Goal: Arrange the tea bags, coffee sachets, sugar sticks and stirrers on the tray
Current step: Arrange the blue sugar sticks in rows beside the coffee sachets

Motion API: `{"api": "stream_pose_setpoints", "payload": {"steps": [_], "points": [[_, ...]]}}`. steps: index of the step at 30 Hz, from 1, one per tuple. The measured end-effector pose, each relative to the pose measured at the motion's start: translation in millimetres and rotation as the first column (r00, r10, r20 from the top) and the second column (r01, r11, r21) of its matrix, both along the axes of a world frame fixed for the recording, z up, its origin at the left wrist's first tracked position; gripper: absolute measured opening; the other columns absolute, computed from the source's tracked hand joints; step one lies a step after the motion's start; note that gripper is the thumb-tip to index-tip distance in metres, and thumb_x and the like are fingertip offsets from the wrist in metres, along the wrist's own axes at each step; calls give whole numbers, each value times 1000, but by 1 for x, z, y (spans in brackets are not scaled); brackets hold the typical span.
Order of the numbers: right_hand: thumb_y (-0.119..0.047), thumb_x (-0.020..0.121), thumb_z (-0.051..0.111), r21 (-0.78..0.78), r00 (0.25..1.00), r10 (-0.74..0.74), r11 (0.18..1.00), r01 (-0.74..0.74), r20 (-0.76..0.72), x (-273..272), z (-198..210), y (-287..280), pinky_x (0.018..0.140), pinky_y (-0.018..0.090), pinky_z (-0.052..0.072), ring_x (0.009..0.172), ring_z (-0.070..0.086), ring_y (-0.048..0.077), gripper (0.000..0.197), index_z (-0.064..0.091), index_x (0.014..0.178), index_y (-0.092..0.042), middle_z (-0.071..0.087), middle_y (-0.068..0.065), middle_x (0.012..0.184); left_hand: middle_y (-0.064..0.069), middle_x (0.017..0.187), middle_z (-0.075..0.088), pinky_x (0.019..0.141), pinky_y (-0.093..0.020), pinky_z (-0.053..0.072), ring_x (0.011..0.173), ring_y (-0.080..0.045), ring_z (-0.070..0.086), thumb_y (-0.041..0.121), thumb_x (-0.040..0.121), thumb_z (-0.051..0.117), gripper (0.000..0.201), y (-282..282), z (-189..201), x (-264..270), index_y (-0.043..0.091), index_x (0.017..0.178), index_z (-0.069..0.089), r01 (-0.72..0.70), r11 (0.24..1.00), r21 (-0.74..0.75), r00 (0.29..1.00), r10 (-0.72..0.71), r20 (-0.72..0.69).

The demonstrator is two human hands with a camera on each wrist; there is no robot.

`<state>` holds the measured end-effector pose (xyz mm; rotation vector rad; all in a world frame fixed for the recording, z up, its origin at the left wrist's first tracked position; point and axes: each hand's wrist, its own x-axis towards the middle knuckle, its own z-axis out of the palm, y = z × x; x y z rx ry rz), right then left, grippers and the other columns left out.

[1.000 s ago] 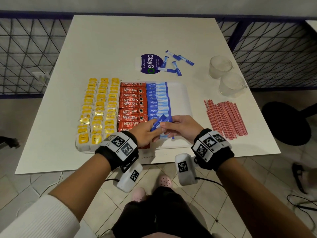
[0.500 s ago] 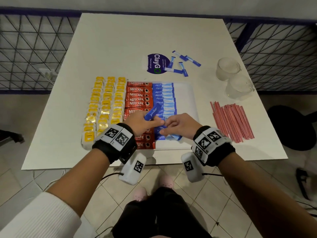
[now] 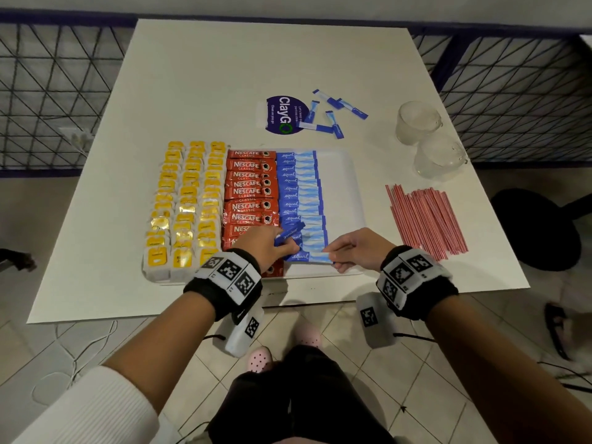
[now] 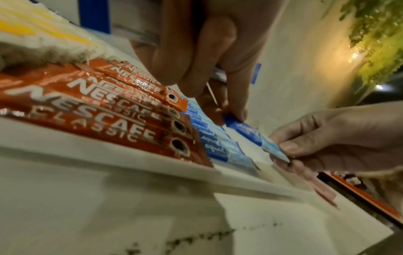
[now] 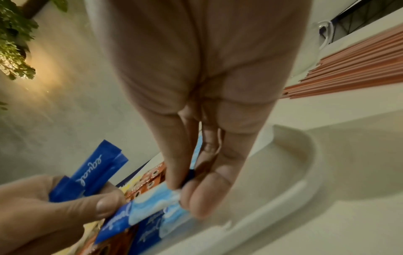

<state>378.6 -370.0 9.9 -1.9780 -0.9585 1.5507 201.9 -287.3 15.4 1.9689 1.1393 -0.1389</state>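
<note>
A white tray (image 3: 339, 174) holds yellow tea bags (image 3: 185, 200), red coffee sachets (image 3: 248, 190) and a column of blue sugar sticks (image 3: 299, 187). At the column's near end one blue sugar stick (image 3: 307, 256) (image 4: 254, 133) (image 5: 139, 207) is pinched at both ends: my left hand (image 3: 272, 245) holds its dark blue end, my right hand (image 3: 355, 248) its pale end. The left hand also grips spare sugar sticks (image 3: 290, 233) (image 5: 87, 174) that poke up from its fist. Red stirrers (image 3: 426, 219) lie on the table right of the tray.
Several loose sugar sticks (image 3: 333, 113) lie beyond the tray beside a round blue sticker (image 3: 283, 115). Two clear glass cups (image 3: 429, 139) stand at the back right. The tray's right part (image 3: 339, 187) is bare white. The table's near edge (image 3: 288, 302) runs just below my wrists.
Both hands have slid toward me along the sugar column. They now hold one stick flat at the column's near end, where earlier they met over the column's middle.
</note>
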Motion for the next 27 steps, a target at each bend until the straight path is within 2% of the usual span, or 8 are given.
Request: {"api": "stream_pose_setpoints", "payload": {"steps": [1, 4, 7, 10, 12, 14, 22, 27], "points": [[8, 87, 55, -9, 1000, 3, 1000, -3, 18, 0, -2, 0, 53, 11, 51, 41, 56, 0, 26, 59, 112, 12, 58, 8, 66, 3, 70, 47, 57, -22, 31, 67, -13, 44, 35, 91, 55, 24, 0, -1, 2, 14, 78, 54, 29, 999, 42, 999, -28, -42], [5, 86, 58, -29, 997, 20, 999, -18, 79, -3, -9, 0, 51, 11, 49, 39, 54, 0, 23, 62, 108, 9, 58, 6, 65, -2, 91, 55, 73, -26, 37, 83, -16, 49, 38, 91, 54, 27, 1, -5, 3, 12, 98, 59, 127, 987, 100, 986, -115, -118], [1, 85, 61, -34, 995, 18, 999, -15, 96, -6, -10, 1, 53, 14, 49, 45, 53, 4, 18, 65, 102, 6, 59, 5, 65, -4, 98, 62, 83, -33, 47, 89, -19, 56, 36, 87, 61, 24, 0, -5, 6, 15, 98, 59, 191, 980, 61, 973, -180, -143], [-1, 85, 62, -46, 996, 4, 999, 0, 86, -9, -6, 1, 56, 18, 47, 53, 51, 12, 6, 64, 81, -5, 58, 6, 65, 2, 97, 59, 81, -28, 45, 86, -14, 52, 37, 86, 62, 24, -4, -5, 9, 17, 99, 58, 277, 957, 84, 944, -255, -207], [-2, 84, 64, -39, 995, 7, 999, -3, 103, -9, -7, 2, 60, 22, 48, 55, 51, 14, 17, 58, 71, -12, 58, 6, 65, 1, 101, 60, 82, -28, 46, 88, -14, 53, 37, 87, 61, 25, -6, -6, 11, 18, 102, 57, 302, 947, 106, 933, -271, -238], [-6, 83, 66, -35, 988, 21, 999, -16, 155, -9, -7, 2, 63, 23, 49, 55, 52, 14, 19, 55, 70, -15, 58, 4, 65, 1, 104, 60, 81, -28, 46, 90, -14, 53, 37, 87, 60, 24, -7, -7, 11, 18, 102, 57, 313, 942, 119, 927, -275, -256], [-14, 79, 70, -25, 939, 82, 997, -78, 333, -12, -11, 1, 57, 19, 43, 53, 49, 7, 24, 52, 66, -21, 55, -4, 62, -1, 113, 58, 83, -28, 44, 101, -17, 55, 33, 90, 57, 23, -8, -8, 11, 17, 107, 56, 339, 929, 145, 916, -291, -276], [-13, 80, 69, -13, 928, 78, 997, -79, 365, -15, -11, 1, 67, 25, 45, 58, 47, 6, 27, 49, 64, -21, 51, -7, 62, -1, 113, 58, 82, -28, 44, 100, -17, 55, 31, 90, 57, 23, -8, -9, 11, 17, 108, 57, 334, 932, 140, 917, -288, -275]]}}
